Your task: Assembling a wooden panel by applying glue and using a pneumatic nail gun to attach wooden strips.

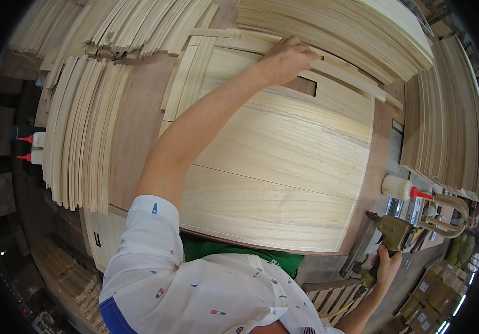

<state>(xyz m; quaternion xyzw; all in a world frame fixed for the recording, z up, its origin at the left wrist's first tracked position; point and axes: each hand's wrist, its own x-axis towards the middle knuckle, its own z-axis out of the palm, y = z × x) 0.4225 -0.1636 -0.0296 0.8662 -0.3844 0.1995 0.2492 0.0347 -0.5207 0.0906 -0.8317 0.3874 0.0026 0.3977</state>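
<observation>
A pale wooden panel (284, 150) made of joined boards lies in front of me, with a rectangular slot near its far side. A thin white line runs along its right and near edges. My left hand (289, 60) reaches across to the far edge, its fingers closed on a narrow wooden strip (351, 80) there; the fingertips are partly hidden. Other strips (192, 75) border the panel's left side. At the lower right my right hand (386, 264) is wrapped round the handle of an olive-coloured nail gun (394, 231), held beside the panel's near right corner.
Stacked wooden slats stand at the far side (334, 30), the left (83, 133) and the right (445, 111). A white glue bottle (396, 187) with a red tip lies right of the panel, near a wooden C-shaped frame (451, 217). Two more bottles (37, 147) are far left.
</observation>
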